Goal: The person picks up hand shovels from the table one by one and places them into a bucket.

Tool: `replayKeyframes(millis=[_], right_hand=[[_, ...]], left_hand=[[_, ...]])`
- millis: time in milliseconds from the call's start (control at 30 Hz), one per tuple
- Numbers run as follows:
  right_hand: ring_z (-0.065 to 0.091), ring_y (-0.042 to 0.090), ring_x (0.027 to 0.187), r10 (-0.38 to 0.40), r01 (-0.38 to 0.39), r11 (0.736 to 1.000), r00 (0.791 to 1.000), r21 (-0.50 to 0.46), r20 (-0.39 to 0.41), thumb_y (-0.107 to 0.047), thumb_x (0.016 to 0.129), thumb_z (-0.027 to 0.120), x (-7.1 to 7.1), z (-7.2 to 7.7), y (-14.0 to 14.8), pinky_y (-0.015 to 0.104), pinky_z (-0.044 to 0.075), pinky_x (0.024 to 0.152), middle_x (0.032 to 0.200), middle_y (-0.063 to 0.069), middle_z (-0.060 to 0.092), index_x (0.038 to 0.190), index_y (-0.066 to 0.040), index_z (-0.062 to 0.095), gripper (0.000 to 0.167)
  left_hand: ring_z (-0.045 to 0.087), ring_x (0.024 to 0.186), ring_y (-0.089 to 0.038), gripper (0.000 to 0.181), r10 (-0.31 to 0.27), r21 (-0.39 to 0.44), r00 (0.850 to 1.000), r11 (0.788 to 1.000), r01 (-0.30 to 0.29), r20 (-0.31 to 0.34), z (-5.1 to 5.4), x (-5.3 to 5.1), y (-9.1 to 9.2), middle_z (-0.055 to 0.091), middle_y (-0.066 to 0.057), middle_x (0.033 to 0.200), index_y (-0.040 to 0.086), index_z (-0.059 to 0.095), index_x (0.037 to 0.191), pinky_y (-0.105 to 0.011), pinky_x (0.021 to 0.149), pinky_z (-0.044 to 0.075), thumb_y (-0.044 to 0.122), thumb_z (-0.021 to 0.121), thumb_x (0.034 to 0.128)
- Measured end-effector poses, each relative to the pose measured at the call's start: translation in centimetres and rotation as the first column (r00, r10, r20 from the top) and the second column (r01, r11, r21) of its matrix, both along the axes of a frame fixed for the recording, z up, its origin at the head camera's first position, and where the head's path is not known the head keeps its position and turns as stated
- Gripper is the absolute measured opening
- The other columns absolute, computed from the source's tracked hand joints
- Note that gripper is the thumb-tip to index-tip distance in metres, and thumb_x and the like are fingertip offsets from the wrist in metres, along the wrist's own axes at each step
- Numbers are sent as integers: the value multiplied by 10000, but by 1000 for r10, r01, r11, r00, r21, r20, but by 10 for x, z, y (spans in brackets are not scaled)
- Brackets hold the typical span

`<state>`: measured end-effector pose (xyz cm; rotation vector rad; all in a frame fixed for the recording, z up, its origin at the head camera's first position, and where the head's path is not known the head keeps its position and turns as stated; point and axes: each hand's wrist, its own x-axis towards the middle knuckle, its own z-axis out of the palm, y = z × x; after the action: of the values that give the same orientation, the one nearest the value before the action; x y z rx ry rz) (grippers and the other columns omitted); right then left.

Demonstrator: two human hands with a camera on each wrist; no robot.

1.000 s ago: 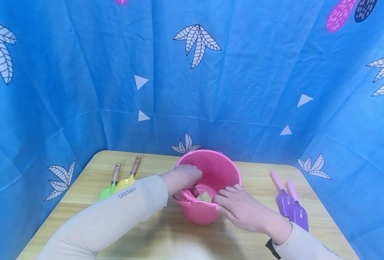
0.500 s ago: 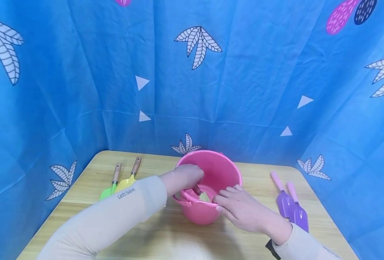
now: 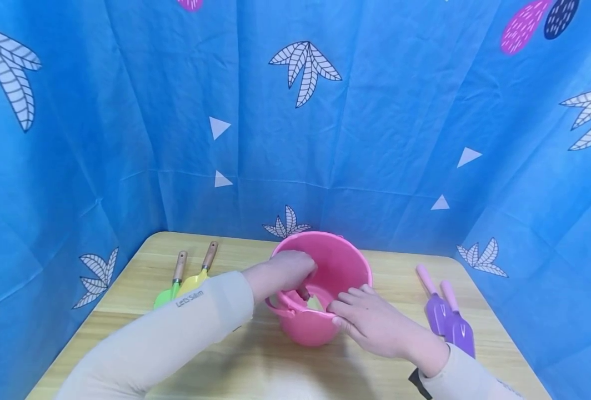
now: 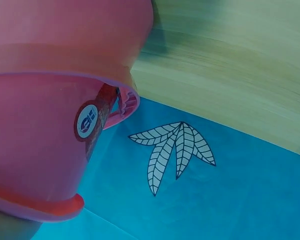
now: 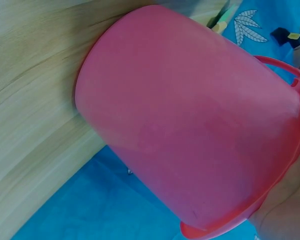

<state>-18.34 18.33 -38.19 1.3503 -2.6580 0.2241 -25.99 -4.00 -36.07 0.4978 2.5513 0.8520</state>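
Note:
A pink bucket [image 3: 309, 328] stands on the wooden table, its mouth tilted toward the head camera. My left hand [image 3: 288, 271] reaches over its left rim, with the fingertips down inside and mostly hidden. Close to those fingertips, a pale yellow-green piece [image 3: 314, 303] shows at the bottom; its kind is unclear. My right hand [image 3: 370, 321] grips the near right rim, with fingers over the edge and thumb outside. In the left wrist view, a round white-and-blue label [image 4: 87, 121] shows on the bucket. The right wrist view is filled by the bucket's smooth outer side.
At the table's left lie a green shovel [image 3: 174, 288] and a yellow shovel [image 3: 198, 276] with wooden handles. Two purple shovels with pink handles lie at the right, one purple shovel [image 3: 437, 311] behind the other. A blue patterned curtain [image 3: 375, 139] surrounds the table [image 3: 395, 266].
My left hand has shifted slightly to the right inside the bucket. More of the pale piece shows than a second ago. My right hand keeps its hold on the rim.

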Motion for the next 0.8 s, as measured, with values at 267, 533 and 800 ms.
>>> replayKeyframes(millis=[267,533,800], right_hand=[[485,50,989,-25,26,1000,997,-4,67,-394,1068,432,0,2,1,366,399,910,1009,-194,554,1130,-311,627,221],[488,56,1011,-45,44,999,993,11,107,-429,1071,395,1,1,3,402,407,942,1031,-201,561,1147,-325,622,261],[490,49,992,-30,29,1000,996,8,88,-426,1068,409,0,2,4,367,408,913,1026,-203,571,1149,-320,633,261]], left_hand=[[689,641,-54,129,-261,-159,935,961,227,-240,5,-5,-6,654,50,878,169,694,949,-300,917,531,44,701,916],[649,846,-58,147,-280,-231,883,951,204,-376,8,-7,-19,629,68,929,172,701,1041,-298,891,540,177,755,905],[577,1010,-135,218,-235,-278,802,956,89,-549,14,-9,-42,647,49,1046,180,712,1122,-313,886,502,269,731,924]])
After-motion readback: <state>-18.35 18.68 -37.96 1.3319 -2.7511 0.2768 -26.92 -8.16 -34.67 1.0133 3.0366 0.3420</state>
